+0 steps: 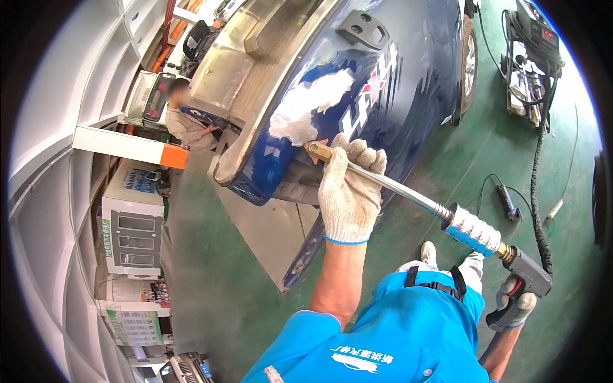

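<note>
My left hand (351, 191), in a white knit glove, is closed around the front end of a slide-hammer dent puller (408, 189). Its copper-coloured tip (319, 152) is at the lower edge of a bare, sanded patch (313, 105) on a blue pickup's side panel (408, 108). Whether the tip touches the metal I cannot tell. The ribbed silver slide weight (472, 231) sits toward the rear of the shaft. Lower right, my gloved right hand (525, 305) grips the dark pistol handle (531, 273), which has a red trigger.
A wheeled machine (535, 70) with cables stands at the far right; a thick black cable (539, 191) runs to the handle. A corded power tool (509, 203) lies on the green floor. Another person (188, 124) is beyond the pickup bed. A white cabinet (132, 223) stands left.
</note>
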Tool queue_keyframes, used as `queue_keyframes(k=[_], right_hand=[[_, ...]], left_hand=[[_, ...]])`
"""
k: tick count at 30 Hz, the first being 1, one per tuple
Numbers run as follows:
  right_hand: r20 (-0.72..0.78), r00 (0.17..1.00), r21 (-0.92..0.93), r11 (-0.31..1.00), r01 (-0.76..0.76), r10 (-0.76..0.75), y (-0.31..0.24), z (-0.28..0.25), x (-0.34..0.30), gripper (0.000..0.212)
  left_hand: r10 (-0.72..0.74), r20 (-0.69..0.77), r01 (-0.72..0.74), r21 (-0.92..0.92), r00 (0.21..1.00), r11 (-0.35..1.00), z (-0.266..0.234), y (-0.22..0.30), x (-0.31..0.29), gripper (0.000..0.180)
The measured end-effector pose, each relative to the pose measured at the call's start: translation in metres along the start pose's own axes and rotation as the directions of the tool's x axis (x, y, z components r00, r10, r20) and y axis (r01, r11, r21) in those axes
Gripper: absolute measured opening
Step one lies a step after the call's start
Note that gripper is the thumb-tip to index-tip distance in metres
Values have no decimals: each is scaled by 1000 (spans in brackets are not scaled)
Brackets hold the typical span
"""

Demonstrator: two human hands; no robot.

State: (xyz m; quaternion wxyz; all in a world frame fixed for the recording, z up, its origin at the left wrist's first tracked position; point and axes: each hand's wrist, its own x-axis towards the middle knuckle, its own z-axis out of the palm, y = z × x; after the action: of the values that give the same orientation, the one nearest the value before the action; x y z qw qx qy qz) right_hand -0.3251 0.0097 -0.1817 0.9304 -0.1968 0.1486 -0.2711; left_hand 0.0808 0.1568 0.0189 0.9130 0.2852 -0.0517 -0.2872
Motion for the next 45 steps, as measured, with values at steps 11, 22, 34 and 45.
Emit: queue_keyframes(k=[11, 22, 34, 45], right_hand=[[-37, 999, 130, 991, 41, -37, 46, -6, -1, 59], [-78, 994, 93, 992, 84, -77, 63, 17, -9, 47], [12, 985, 87, 982, 171, -172, 45, 46, 10, 58], [-1, 982, -101, 977, 188, -190, 30, 60, 14, 45]], left_hand=[[-20, 89, 2, 195, 996, 981, -13, 10, -1, 25], [-58, 197, 19, 191, 979, 981, -17, 7, 13, 25], [-80, 175, 62, 103, 981, 993, -2, 18, 43, 15], [-64, 177, 52, 70, 982, 996, 0, 18, 46, 19]])
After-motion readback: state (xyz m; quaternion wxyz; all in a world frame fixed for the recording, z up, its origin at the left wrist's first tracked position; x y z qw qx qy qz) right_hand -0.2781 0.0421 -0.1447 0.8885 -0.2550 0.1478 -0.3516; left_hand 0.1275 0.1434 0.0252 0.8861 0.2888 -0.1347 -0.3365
